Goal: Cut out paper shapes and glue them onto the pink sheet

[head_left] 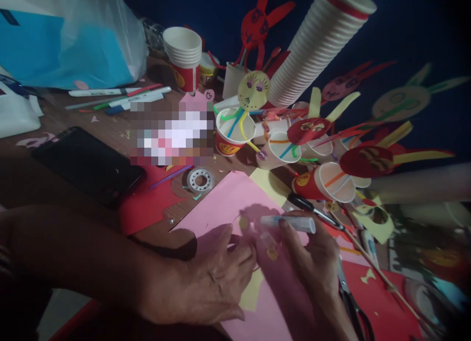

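My right hand (pixel 312 252) is closed around a clear glue stick (pixel 289 223) with a blue-marked label, held nearly level above a pink paper sheet (pixel 235 196). My left hand (pixel 209 277) rests on the same sheet, fingers apart and bent downward, thumb away from them. Whatever lies under those fingertips is hidden. Between the hands a small translucent cap (pixel 268 241) lies on the pink paper, close to small yellow paper discs (pixel 272 254). A yellow paper piece (pixel 251 292) shows beside my left hand.
Decorated paper cups (pixel 232 147) with paper faces line the back right, near a tall leaning cup stack (pixel 320 46). Scissors (pixel 355 306) lie by my right wrist. At left are a black phone (pixel 88 164), markers (pixel 138 101), and a tape roll (pixel 200 180) near the middle.
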A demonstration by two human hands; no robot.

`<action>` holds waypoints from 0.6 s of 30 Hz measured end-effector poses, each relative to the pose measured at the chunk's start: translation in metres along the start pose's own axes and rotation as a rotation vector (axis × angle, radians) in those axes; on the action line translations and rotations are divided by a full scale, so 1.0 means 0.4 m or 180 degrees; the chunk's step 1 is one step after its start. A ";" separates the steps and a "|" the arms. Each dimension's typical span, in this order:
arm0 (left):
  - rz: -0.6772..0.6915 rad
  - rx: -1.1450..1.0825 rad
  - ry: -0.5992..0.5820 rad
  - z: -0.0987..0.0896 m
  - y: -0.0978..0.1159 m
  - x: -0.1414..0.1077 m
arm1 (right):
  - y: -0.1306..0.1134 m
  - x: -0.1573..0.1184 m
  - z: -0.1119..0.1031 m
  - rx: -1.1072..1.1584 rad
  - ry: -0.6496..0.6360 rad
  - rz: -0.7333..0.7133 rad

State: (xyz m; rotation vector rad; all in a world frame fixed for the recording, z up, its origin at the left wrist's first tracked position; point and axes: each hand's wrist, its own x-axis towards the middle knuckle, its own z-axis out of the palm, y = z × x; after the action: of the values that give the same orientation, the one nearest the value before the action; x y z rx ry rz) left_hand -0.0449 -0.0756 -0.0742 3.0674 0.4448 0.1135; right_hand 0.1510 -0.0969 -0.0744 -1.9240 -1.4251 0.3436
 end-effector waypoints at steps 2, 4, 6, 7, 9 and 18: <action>0.0168 0.0050 0.0005 0.001 -0.002 0.001 | -0.005 0.002 0.003 -0.0122 -0.0125 -0.0048; 0.0229 0.0059 -0.0079 0.002 -0.004 0.003 | -0.003 0.003 0.009 -0.0107 -0.0244 -0.0020; 0.0229 0.0049 -0.0145 0.003 -0.005 0.004 | 0.004 0.003 0.016 -0.0088 -0.0305 -0.0016; 0.0235 0.0049 -0.0136 0.003 -0.005 0.004 | 0.008 0.002 0.020 -0.0101 -0.0328 -0.0024; 0.0245 0.0059 -0.0100 0.003 -0.004 0.004 | 0.012 0.002 0.028 -0.0171 -0.0317 -0.0100; 0.0198 0.0029 0.0034 0.005 -0.001 0.003 | 0.004 0.007 0.010 0.0425 -0.0348 0.0489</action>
State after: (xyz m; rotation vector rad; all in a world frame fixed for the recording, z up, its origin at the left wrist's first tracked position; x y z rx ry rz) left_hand -0.0439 -0.0750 -0.0763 3.0917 0.3515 0.1304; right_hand 0.1510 -0.0931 -0.0777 -1.9345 -1.2908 0.6091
